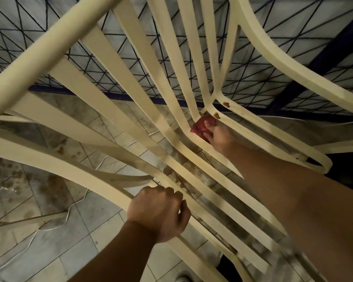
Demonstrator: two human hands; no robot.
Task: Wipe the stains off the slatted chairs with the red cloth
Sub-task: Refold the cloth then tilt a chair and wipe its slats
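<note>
The left hand (158, 212) is gripping the chair (102, 185) with curled fingers. The right hand (219, 137) is pinching the bunched red cloth (201, 127) against the seat's back bend, wiping. The brown stains (216, 115) just above are likely needing rubbing next.

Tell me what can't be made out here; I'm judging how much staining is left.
Head view:
- red cloth: mostly covered by the right hand and a slat.
- slatted chair: legs cut off by the edges.
- lower-right slats: blurred, partly behind the forearm.
- left hand: fingertips curled under the frame.
</note>
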